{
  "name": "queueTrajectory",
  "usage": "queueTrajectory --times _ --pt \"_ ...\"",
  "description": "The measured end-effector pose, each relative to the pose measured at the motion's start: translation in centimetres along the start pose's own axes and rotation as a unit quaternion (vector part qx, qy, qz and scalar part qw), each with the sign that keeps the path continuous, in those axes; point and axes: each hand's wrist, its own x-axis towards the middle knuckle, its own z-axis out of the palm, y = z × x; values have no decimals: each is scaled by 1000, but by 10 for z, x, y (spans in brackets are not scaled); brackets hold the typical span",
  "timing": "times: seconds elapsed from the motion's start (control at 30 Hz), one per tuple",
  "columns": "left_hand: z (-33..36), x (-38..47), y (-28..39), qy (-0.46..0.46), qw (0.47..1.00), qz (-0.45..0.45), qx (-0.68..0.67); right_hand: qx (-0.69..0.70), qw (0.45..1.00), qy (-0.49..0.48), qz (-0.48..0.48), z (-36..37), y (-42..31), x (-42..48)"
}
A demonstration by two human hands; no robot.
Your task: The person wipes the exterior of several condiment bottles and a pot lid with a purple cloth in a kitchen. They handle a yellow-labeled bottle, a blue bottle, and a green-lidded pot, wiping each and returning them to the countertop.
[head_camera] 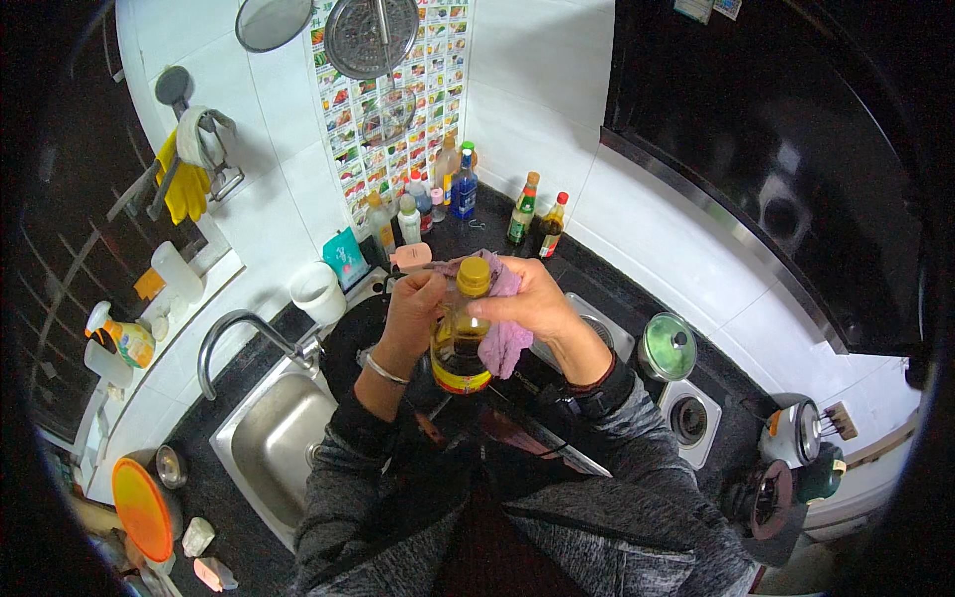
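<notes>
In front of me, a clear plastic bottle (456, 351) with a yellow cap and brownish-yellow liquid is held upright between both hands. My left hand (412, 313) has its fingers closed at the bottle's upper left side, against its neck or the cloth; which one it pinches is hard to tell. A bracelet circles that wrist. My right hand (533, 302) grips the bottle's upper right side, thumb across its front below the cap. A purple cloth (507, 347) is bunched under that hand, wraps behind the neck and hangs down the bottle's right side.
A steel sink (280, 440) with a curved faucet (239, 317) lies left. Behind the hands stand a white container (318, 292), a green-labelled bottle (522, 209), a blue bottle (464, 186) and several others. On the right are a stove burner (688, 419) and a glass-lidded pot (667, 347).
</notes>
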Motion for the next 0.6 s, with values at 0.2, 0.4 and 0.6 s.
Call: queueTrajectory --times 0.2,0.4,0.6 --pt "39 -5 5 144 987 47 55 -72 992 95 -38 0 20 -4" --pt "67 -7 -3 242 936 186 176 -130 973 174 -74 1 29 -3" --pt "48 -10 -8 96 931 149 320 -31 991 98 -86 -24 -4 -9"
